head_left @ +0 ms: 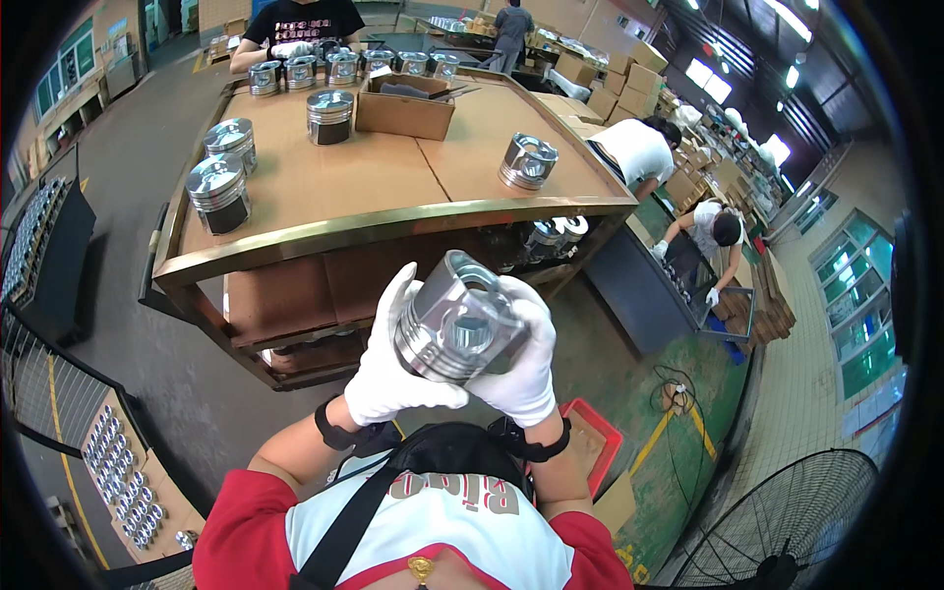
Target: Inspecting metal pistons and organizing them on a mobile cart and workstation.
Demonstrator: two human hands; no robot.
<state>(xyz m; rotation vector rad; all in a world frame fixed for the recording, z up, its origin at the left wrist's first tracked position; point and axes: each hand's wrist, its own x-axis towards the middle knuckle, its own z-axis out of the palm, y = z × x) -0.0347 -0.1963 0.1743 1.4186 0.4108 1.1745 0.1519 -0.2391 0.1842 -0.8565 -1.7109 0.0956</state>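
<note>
A shiny metal engine piston (454,329) is held up in front of my chest, tilted, with its ring grooves toward the lower left and its round pin hole showing. My left hand (385,359), in a white glove, is closed round its grooved side. My right hand (526,359), also gloved in white, grips the other side. Beyond my hands stands a metal-framed cart, its brown top (393,177) bearing several more pistons. Two of them, a near piston (218,194) and one just behind it (232,144), stand at the left; a lone piston (528,162) stands at the right.
An open cardboard box (405,110) with dark items sits mid-cart, near a row of pistons (342,69) before a person (305,29). Two people work at the right by a dark bin (639,285). A red crate (590,447), a cable (678,398) and a large fan (787,521) lie right.
</note>
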